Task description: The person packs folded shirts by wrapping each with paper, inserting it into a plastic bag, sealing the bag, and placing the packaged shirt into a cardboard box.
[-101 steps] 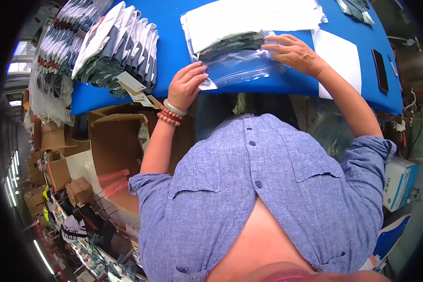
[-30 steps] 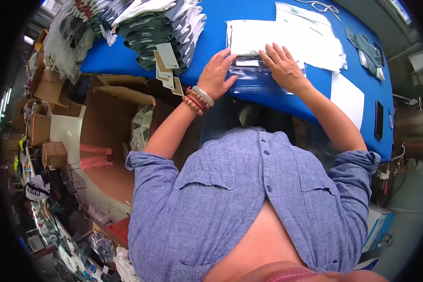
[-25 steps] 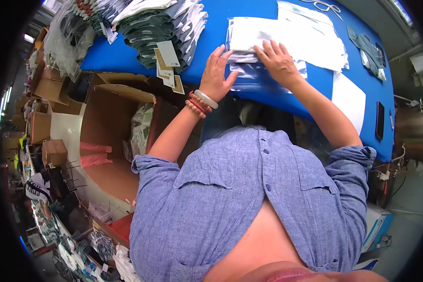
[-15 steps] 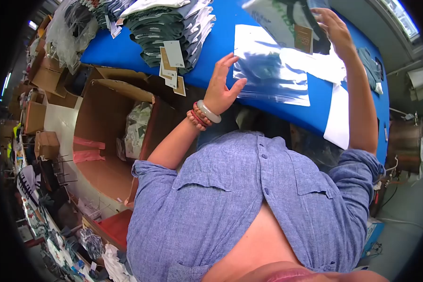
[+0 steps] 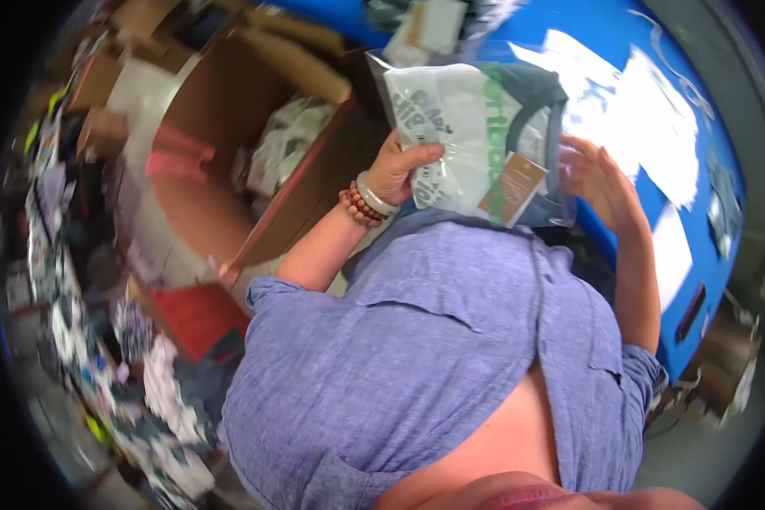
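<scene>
My left hand [image 5: 399, 170] is closed on the left edge of a clear plastic bag [image 5: 461, 106], thumb on the front and fingers behind. Inside the bag lies a folded white and dark grey-green garment [image 5: 535, 106], and green lettering runs down the bag. A brown card tag [image 5: 512, 189] shows at its lower right. Beside the bag's right edge is my right hand [image 5: 603, 187], fingers stretched and apart, slightly blurred; whether it touches the plastic I cannot tell. The bag is held in front of my chest, near the table's edge.
A big open cardboard box [image 5: 204, 204] with bagged garments [image 5: 289, 140] inside stands at my left. White sheets or bags [image 5: 654, 119] lie on the blue table [image 5: 569, 17]. A red bin [image 5: 197, 319] and heaped clothes [image 5: 174, 387] are at lower left.
The bagged garment has come from above the table down in front of my chest. My left hand, empty before, now grips it. My view has turned toward the box.
</scene>
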Action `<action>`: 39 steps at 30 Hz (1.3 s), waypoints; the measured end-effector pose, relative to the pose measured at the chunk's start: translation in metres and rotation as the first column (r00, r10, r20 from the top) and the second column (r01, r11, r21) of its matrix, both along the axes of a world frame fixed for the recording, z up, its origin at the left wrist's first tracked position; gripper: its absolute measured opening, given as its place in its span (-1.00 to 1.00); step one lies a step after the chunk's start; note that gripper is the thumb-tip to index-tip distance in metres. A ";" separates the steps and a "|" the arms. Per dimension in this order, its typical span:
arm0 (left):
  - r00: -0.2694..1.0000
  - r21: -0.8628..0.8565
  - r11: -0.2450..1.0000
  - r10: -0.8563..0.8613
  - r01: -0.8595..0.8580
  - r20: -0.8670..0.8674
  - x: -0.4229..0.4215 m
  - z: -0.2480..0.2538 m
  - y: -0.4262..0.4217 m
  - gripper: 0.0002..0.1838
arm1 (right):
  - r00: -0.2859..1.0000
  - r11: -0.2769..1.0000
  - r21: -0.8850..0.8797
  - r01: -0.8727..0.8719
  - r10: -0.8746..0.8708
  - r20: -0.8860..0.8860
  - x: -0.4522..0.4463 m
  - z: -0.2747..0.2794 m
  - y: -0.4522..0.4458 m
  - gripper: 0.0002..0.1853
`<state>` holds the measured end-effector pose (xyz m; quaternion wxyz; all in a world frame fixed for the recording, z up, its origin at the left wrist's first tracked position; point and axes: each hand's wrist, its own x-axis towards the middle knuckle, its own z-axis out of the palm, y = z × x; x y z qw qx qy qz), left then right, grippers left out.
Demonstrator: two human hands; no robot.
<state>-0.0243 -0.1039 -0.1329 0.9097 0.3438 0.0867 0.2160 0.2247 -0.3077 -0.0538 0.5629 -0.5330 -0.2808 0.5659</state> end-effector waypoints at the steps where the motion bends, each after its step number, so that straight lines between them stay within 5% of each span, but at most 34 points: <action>1: 0.998 0.016 0.998 0.055 -0.055 -0.026 -0.030 -0.013 0.010 -0.43 | 0.996 0.997 -0.004 -0.079 0.079 0.033 -0.007 -0.002 0.005 -0.33; 6: 0.804 -0.148 0.794 0.557 -0.589 -0.209 -0.168 -0.055 0.068 -0.42 | 0.930 0.948 -0.047 -0.314 0.317 0.185 -0.013 0.007 0.013 -0.31; 10: 0.698 -0.156 0.695 0.626 -0.702 -0.348 -0.249 -0.123 0.161 -0.50 | 0.908 0.940 -0.058 -0.336 0.340 0.246 -0.017 0.017 0.015 -0.38; 12: 0.613 0.153 0.734 0.647 -0.661 -0.454 -0.277 -0.187 0.204 -0.40 | 0.914 0.955 0.015 -0.296 0.279 0.296 -0.023 0.026 0.012 -0.46; 14: 0.225 0.116 0.725 0.356 -0.679 -0.907 -0.306 -0.233 0.240 -0.31 | 0.878 0.955 0.123 -0.269 0.191 0.439 -0.032 0.047 0.011 -0.50; 16: 0.093 0.286 0.778 0.402 -0.560 -0.911 -0.282 -0.205 0.238 -0.25 | 0.777 0.933 0.315 -0.176 -0.064 0.626 -0.053 0.097 0.000 -0.61; 17: 0.081 0.403 0.702 0.546 -0.587 -0.834 -0.268 -0.207 0.240 -0.31 | 0.753 0.856 0.489 -0.168 -0.209 0.624 -0.063 0.114 -0.011 -0.68; 19: 0.251 0.401 0.735 0.601 -0.547 -0.759 -0.234 -0.182 0.246 -0.29 | 0.573 0.805 0.590 -0.071 -0.451 0.684 -0.088 0.123 -0.068 -0.85; 21: 0.331 0.508 0.730 0.670 -0.457 -0.664 -0.193 -0.159 0.255 -0.31 | 0.796 0.221 0.894 -0.390 -0.407 0.448 -0.106 0.190 -0.058 -0.57; 23: 0.413 0.650 0.653 0.754 -0.389 -0.511 -0.147 -0.123 0.243 -0.43 | 0.641 0.674 0.654 -0.344 -0.341 0.688 -0.123 0.236 -0.076 -0.67; 25: 0.527 0.791 0.531 0.785 -0.303 -0.326 -0.098 -0.074 0.212 -0.52 | 0.499 0.875 0.268 -0.404 -0.035 0.866 -0.116 0.272 -0.085 -0.69; 28: 0.716 0.918 0.346 0.689 -0.192 -0.110 -0.040 -0.029 0.164 -0.60 | 0.439 0.752 0.528 -0.395 -0.350 0.827 -0.117 0.234 -0.092 -0.74; 30: 0.783 0.949 0.250 0.622 -0.190 -0.007 -0.012 0.004 0.118 -0.65 | 0.604 0.282 0.900 -0.333 -0.669 0.433 -0.112 0.197 -0.078 -0.74; 31: 0.801 0.987 0.065 0.593 -0.146 0.079 -0.001 0.026 0.098 -0.66 | 0.564 0.598 0.779 -0.191 -0.583 0.586 -0.118 0.210 -0.099 -0.75; 33: 0.853 0.971 -0.203 0.477 -0.126 0.210 0.025 0.040 0.063 -0.65 | 0.536 0.377 0.875 -0.304 -0.691 0.484 -0.106 0.191 -0.100 -0.79; 35: 0.934 0.963 -0.263 0.328 -0.056 0.144 0.046 0.056 0.028 -0.61 | 0.516 0.134 0.891 -0.434 -0.774 0.368 -0.088 0.166 -0.092 -0.79; 38: 0.983 0.917 -0.398 0.161 -0.013 0.084 0.086 0.055 -0.012 -0.52 | 0.534 0.312 0.855 -0.413 -0.678 0.506 -0.074 0.155 -0.101 -0.81; 39: 0.989 0.892 -0.451 0.142 0.035 0.033 0.099 0.050 -0.018 -0.37 | 0.380 0.202 0.921 -0.332 -0.865 0.327 -0.089 0.155 -0.113 -0.83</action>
